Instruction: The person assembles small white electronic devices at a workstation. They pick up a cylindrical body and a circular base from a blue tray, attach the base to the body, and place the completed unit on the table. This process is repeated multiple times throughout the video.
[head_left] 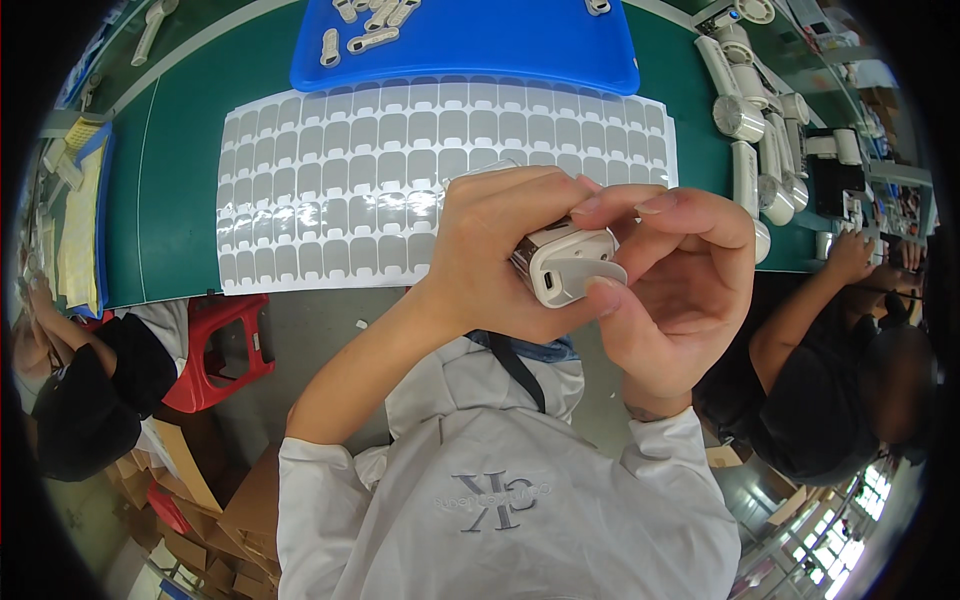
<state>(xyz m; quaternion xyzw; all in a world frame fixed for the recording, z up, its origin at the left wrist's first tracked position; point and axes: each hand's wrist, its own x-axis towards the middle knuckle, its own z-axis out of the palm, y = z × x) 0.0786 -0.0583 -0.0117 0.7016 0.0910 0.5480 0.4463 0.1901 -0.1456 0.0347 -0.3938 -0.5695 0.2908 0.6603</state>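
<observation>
2 hands on white part (568, 262) | L hand (500, 250) fingers clamped round it | R hand (665, 270) fingers pinch grey sticker (603, 276)

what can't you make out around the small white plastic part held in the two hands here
- Head view: most of the small white plastic part is covered by the left hand and right hand.
- The blue plastic tray is cut off by the top edge.
- The white cylindrical parts at the right are too small and warped for detail.
</observation>
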